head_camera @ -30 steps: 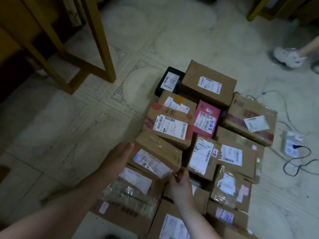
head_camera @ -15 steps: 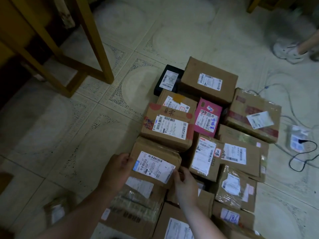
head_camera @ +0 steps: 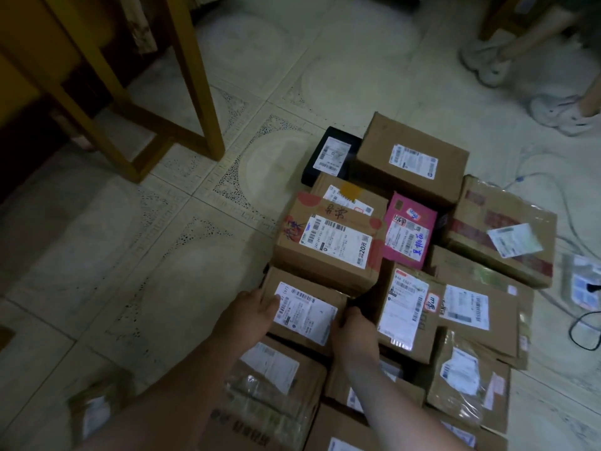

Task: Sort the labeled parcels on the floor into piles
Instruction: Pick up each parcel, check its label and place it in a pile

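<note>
Several labeled cardboard parcels lie packed together on the tiled floor. A small brown box point(head_camera: 305, 307) with a white label on top sits at the near left of the group, resting on a taped parcel point(head_camera: 276, 385). My left hand point(head_camera: 250, 317) grips its left side, thumb on the label. My right hand point(head_camera: 354, 330) grips its right side. Behind it stands a larger box point(head_camera: 328, 245) with a "20" label, then a pink parcel point(head_camera: 409, 229), a black parcel point(head_camera: 331, 154) and a big brown box point(head_camera: 409, 161).
Yellow wooden furniture legs point(head_camera: 195, 79) stand on the floor to the left. Another person's white shoes point(head_camera: 487, 60) are at the top right. A cable point(head_camera: 582, 327) and a small packet point(head_camera: 582, 284) lie right of the parcels. One small parcel point(head_camera: 94, 411) lies alone at the lower left.
The small box has been turned from tilted to label-up and now sits flat between both hands. My left thumb has come onto its label. The view has shifted slightly.
</note>
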Action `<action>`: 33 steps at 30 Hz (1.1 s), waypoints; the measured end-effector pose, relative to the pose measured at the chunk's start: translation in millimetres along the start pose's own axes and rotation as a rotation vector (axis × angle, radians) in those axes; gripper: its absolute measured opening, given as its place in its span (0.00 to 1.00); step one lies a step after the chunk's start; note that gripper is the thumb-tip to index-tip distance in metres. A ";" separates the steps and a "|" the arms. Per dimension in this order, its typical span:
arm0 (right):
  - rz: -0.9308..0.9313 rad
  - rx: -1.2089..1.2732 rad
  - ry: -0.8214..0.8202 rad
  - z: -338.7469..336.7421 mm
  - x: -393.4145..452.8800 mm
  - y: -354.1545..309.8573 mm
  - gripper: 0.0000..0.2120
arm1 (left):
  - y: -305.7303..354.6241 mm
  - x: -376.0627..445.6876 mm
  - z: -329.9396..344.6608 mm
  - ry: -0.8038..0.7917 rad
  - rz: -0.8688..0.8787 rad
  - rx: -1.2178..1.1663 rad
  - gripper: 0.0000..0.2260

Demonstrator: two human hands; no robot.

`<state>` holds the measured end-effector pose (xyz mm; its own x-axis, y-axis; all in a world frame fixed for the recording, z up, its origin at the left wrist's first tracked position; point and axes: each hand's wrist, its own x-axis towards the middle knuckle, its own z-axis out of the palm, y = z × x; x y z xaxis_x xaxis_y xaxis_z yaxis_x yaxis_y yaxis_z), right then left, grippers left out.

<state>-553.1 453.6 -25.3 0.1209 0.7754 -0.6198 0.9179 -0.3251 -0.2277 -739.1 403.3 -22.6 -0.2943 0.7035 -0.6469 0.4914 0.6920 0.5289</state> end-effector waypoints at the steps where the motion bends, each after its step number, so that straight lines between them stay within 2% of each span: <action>1: 0.007 -0.086 -0.009 0.4 1.7 -2.6 0.09 | -1.7 -1.7 1.0 -0.009 0.010 0.001 0.20; 4: 0.029 -0.263 -0.031 -1.3 -0.6 -17.2 0.11 | -7.2 -14.2 -8.8 -0.015 0.025 0.058 0.17; 6: 0.025 -0.268 -0.033 -7.2 -8.3 -34.7 0.11 | -11.5 -28.9 -24.7 0.029 0.034 0.132 0.16; 9: -0.050 -0.213 -0.015 -23.0 -30.7 -71.9 0.11 | -25.4 -62.5 -54.6 0.133 -0.074 0.156 0.23; 12: -0.208 -0.327 -0.040 -34.8 -66.9 -124.4 0.17 | -45.5 -114.3 -92.6 0.229 -0.244 0.086 0.25; 15: -0.447 -0.368 -0.073 -33.5 -122.4 -189.7 0.22 | -76.5 -177.3 -118.8 0.289 -0.437 -0.038 0.23; 17: -0.620 -0.425 -0.091 -20.7 -170.0 -230.4 0.26 | -100.6 -221.9 -117.1 0.310 -0.535 -0.121 0.24; 20: -0.862 -0.470 -0.146 25.8 -254.9 -266.0 0.27 | -135.5 -285.5 -80.1 0.308 -0.709 -0.289 0.25; 25: -1.086 -0.600 -0.327 124.3 -369.3 -232.3 0.27 | -197.9 -371.7 -2.7 0.301 -0.908 -0.488 0.26; 28: -1.199 -0.770 -0.416 185.1 -407.4 -176.0 0.27 | -250.8 -424.4 50.9 0.334 -0.984 -0.642 0.26; 30: -1.252 -0.824 -0.476 226.0 -424.9 -130.4 0.27 | -281.2 -460.0 94.6 0.365 -1.032 -0.765 0.22; 33: -1.243 -0.894 -0.586 292.5 -435.1 -56.8 0.29 | -323.2 -497.2 172.8 0.433 -1.136 -0.963 0.19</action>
<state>-768.4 -23.6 37.7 -0.7748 -0.0606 -0.6293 0.2755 0.8636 -0.4223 -610.0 -198.2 33.2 -0.4240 -0.3714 -0.8260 -0.7912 0.5957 0.1383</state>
